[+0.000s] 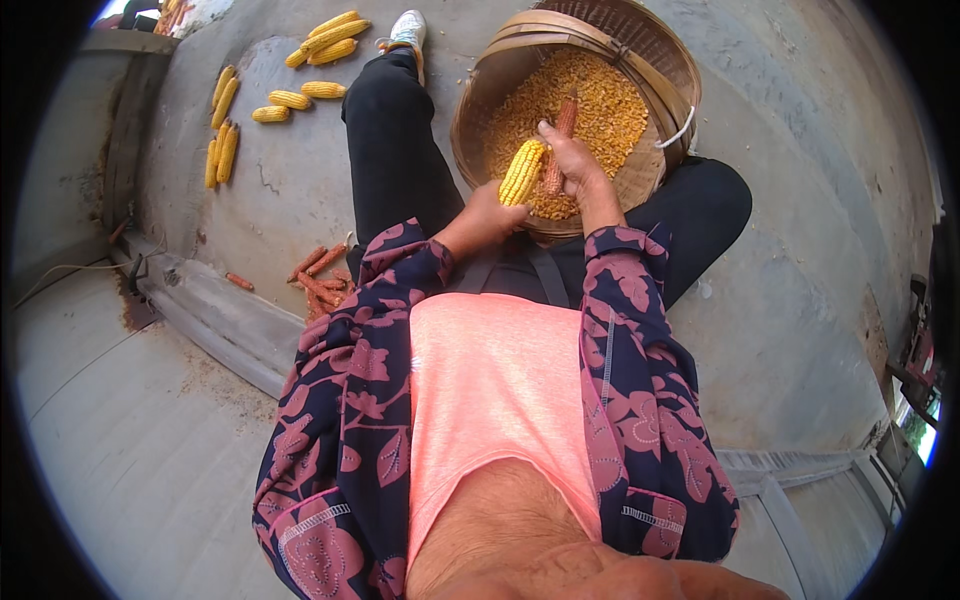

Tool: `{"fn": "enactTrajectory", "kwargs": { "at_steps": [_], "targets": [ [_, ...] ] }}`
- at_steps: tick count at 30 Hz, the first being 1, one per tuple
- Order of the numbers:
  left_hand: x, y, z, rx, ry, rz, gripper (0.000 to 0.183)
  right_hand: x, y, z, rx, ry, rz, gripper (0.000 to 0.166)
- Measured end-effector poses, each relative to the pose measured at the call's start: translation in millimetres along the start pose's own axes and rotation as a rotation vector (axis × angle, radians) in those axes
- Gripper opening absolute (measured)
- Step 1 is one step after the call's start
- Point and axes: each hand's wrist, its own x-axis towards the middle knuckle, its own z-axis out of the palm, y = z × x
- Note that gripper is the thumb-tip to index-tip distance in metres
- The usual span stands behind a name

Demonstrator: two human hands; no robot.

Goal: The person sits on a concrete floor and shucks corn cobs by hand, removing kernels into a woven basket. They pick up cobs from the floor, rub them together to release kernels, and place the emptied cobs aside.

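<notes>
My left hand [491,217] grips the lower end of a yellow ear of corn [522,172], its kernels in full rows. In my right hand [576,159] is a bare reddish corn cob [566,120], held upright beside the ear; whether the two touch cannot be told. Both hands are over the near part of a woven bamboo basket [469,142], between my legs. Loose corn kernels [607,112] cover much of the basket's inside. A strip handle arches across its far right side, with a white cord loop [679,129] tied at the rim.
Several ears of corn [334,37] lie in groups on the concrete floor [292,150], beyond and left of my leg. A pile of bare cobs [322,285] lies by my left elbow, with one stray cob [240,281] farther left. A raised ledge [217,307] runs at the left.
</notes>
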Motion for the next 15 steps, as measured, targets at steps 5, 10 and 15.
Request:
{"fn": "enactTrajectory", "kwargs": {
  "at_steps": [5, 10, 15],
  "targets": [
    [16.1, -33.6, 7.1, 0.358, 0.196, 0.412, 0.031, 15.1, 26.8, 0.1, -0.082, 0.189, -0.151, 0.038],
    [-6.6, 15.6, -2.2, -0.229, -0.187, -0.128, 0.026, 16.0, 28.1, -1.7, -0.154, 0.420, -0.174, 0.044],
    [4.1, 6.4, -4.0, -0.413, -0.179, -0.271, 0.025, 3.1, 5.7, -3.6, -0.161, 0.035, -0.151, 0.041]
  ]
}}
